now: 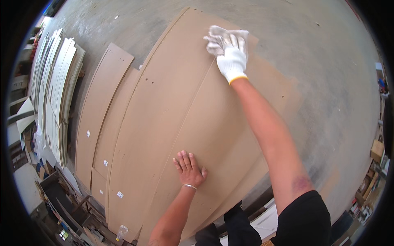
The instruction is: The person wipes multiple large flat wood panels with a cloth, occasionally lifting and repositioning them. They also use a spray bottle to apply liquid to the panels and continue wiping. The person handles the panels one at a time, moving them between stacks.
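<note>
A large flat brown panel (160, 119) lies in front of me, with a thin line running along its length. My left hand (190, 173) is bare, with a pale band at the wrist. It rests flat on the near part of the panel, fingers stretched out, holding nothing. Far off, my right hand (232, 55) wears a white knitted glove with a yellow cuff edge. Beneath its fingers, a crumpled whitish cloth (242, 35) is held against the panel's far end. The glove partly hides the cloth, and both look slightly blurred.
More brown panels (100, 98) with small white labels lie to the left. Beyond them stands a stack of long white boards (57, 90). A clear plastic bottle (122, 232) lies near the panel's lower left corner. Grey concrete floor (340, 82) extends to the right.
</note>
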{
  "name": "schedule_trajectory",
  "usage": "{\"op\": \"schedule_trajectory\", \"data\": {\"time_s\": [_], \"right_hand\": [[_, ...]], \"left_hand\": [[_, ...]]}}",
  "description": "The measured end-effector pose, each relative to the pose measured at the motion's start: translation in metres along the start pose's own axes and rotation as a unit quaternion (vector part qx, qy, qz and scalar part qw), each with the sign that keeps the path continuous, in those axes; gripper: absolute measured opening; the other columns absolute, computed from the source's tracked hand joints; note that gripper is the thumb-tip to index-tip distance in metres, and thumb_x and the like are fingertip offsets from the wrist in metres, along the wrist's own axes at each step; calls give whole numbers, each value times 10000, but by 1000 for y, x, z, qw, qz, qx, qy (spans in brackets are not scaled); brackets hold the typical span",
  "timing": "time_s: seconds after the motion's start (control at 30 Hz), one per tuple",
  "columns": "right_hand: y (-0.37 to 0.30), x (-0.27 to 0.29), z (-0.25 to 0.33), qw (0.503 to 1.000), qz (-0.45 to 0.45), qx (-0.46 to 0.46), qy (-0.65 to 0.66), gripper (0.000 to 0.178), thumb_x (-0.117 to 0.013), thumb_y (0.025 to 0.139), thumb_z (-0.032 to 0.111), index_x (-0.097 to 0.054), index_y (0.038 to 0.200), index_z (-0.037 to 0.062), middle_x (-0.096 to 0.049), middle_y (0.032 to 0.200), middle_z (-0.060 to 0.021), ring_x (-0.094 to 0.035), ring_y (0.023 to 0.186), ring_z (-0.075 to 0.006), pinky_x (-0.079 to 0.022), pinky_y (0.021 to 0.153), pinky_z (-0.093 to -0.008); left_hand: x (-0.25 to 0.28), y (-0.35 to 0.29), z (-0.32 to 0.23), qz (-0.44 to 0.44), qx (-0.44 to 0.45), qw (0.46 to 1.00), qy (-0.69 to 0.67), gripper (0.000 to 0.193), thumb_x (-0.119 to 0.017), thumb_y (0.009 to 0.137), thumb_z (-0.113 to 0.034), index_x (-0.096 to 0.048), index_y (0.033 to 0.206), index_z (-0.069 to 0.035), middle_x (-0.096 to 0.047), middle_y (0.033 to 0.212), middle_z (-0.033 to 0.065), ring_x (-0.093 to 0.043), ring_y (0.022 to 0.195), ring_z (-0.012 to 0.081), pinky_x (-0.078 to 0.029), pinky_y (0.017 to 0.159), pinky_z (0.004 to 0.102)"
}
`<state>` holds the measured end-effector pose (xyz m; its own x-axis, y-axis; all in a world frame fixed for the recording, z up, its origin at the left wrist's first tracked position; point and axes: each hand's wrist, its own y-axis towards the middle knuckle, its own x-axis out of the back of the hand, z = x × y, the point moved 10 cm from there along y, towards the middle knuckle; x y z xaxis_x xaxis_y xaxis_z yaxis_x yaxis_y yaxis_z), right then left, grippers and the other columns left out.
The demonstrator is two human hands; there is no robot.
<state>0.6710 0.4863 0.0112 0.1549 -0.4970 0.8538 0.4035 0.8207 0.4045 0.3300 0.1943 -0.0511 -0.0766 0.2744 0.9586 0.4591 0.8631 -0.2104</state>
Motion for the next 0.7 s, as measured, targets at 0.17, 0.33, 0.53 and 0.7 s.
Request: {"op": "schedule_trajectory", "data": {"time_s": [0.17,0.33,0.53,0.7], "right_hand": [[-67,4,79,917,374,135,-2,503,-532,944,267,-496,1443,216,-464,1545,-69,-410,1428,-348,-302,1215,-442],[21,-11,-5,975,158,-88,128,489,-580,954,339,-578,1354,57,-525,1458,-160,-469,1353,-366,-350,1163,-385],[-159,0,121,936,234,250,85,675,-668,868,260,-481,1502,125,-455,1555,-139,-394,1448,-348,-264,1232,-451],[-142,2,104,934,242,225,137,517,-569,966,263,-513,1467,149,-468,1542,-136,-379,1455,-332,-260,1231,-439]], "left_hand": [[-2,1,2,14,7,1000,-4,912,-628,822,-425,-292,1521,56,-160,1638,306,-98,1539,471,-30,1225,676],[7,0,-1,-25,-13,999,-33,973,-677,783,-372,-234,1545,41,-122,1650,297,-39,1547,466,-5,1228,660],[9,4,3,-31,-3,996,-82,911,-674,797,-356,-299,1530,36,-153,1656,270,-78,1554,427,-39,1237,644],[18,-2,4,-76,-9,992,-105,807,-636,807,-321,-395,1480,53,-225,1639,263,-135,1551,404,-75,1242,629]]}}
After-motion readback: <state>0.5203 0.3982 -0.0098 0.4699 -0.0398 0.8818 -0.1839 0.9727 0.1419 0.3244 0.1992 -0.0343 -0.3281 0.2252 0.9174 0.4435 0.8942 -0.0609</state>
